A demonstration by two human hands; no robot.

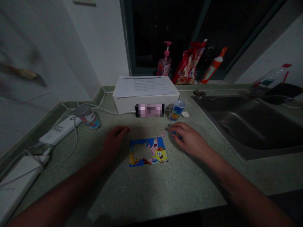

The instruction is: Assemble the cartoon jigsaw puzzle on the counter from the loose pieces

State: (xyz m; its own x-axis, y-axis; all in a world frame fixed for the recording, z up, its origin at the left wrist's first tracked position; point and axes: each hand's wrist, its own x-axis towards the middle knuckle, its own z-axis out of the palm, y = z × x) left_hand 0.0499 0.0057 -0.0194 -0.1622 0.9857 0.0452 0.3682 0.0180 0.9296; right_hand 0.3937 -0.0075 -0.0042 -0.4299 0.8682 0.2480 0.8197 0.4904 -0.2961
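A partly assembled jigsaw puzzle (162, 154) with cartoon figures lies flat on the counter, with a gap in its left and middle part. Left of its upper corner is my left hand (115, 138), its fingers curled and pressed together; whatever may be between them is hidden. My right hand (189, 137) hovers to the right with fingers stretched and slightly apart, over loose blue puzzle pieces (177, 135) that it partly covers. One small pink piece (163, 134) sits just above the puzzle's upper right corner. Behind my right hand stands a printed cylindrical can (177, 111), beside a round white lid (185, 114).
A phone (150, 110) on a cable leans against a white box (125, 102) topped with paper. At left are a jar (88, 117), power strips (58, 129) and cables. A metal sink (239, 126) lies right; bottles and a red bag (188, 64) line the windowsill.
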